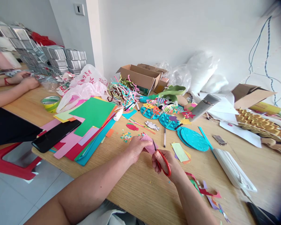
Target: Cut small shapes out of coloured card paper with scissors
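My left hand (138,148) is closed on a small piece of pink paper (150,143) above the front of the table. In my right hand (166,162) is a pair of red-handled scissors (168,168), with the dark blades at the paper's right edge. Just beyond my hands lie a red paper fish shape (132,126), a pile of tiny colored paper bits (125,137) and a black-and-white fish drawing (152,125). A pen (164,137) lies behind my right hand, and small pale green paper sheets (179,152) are to its right.
Left stands a stack of colored paper (93,112) with a black phone (56,134) on it. Blue paper plates (194,139), a grey bottle (204,106) and pipe cleaners (124,93) lie farther back. Right are a white power strip (234,168) and paper scraps (208,193). Another person's hands (25,79) work at far left.
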{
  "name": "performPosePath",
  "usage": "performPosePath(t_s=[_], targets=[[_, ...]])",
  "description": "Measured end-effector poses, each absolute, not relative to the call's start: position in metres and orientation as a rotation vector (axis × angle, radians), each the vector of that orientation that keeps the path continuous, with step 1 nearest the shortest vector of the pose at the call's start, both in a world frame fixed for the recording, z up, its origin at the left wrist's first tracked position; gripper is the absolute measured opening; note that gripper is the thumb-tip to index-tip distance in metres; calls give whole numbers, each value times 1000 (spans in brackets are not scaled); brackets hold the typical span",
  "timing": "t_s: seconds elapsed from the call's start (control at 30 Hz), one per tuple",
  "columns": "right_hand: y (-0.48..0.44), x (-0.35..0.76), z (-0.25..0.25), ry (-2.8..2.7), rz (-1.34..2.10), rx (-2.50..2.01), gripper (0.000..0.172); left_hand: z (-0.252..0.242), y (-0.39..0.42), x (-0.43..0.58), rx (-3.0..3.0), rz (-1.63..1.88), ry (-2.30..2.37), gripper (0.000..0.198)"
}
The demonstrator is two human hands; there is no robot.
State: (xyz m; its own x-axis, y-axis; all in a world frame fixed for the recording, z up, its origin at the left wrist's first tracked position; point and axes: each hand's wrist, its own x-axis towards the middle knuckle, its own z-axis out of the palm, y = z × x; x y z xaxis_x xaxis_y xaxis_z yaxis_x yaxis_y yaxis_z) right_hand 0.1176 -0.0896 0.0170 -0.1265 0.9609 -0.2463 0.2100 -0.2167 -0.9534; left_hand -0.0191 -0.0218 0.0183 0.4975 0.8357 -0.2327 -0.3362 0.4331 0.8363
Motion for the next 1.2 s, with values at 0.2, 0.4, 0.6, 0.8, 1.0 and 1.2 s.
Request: performPosePath(t_s=[0.2, 0.4, 0.6, 0.8, 1.0, 1.2], targets=[[-90, 118, 18, -1336, 1416, -1439, 54, 19, -21, -19, 802, 812, 697, 19], [-91, 115, 22, -1346, 1397, -1476, 55, 19, -21, -20, 822, 799, 691, 19], [-90, 115, 23, -1339, 1397, -1493, 56, 18, -20, -19, 828, 784, 698, 21], [-91, 115, 24, -1315, 1403, -1509, 54, 15, -20, -19, 812, 803, 717, 20], [-91, 114, 26, -1316, 1407, -1505, 55, 16, -20, -19, 829, 794, 714, 23], [-91, 114, 28, -1308, 1403, -1524, 54, 17, -20, -19, 838, 789, 722, 22]])
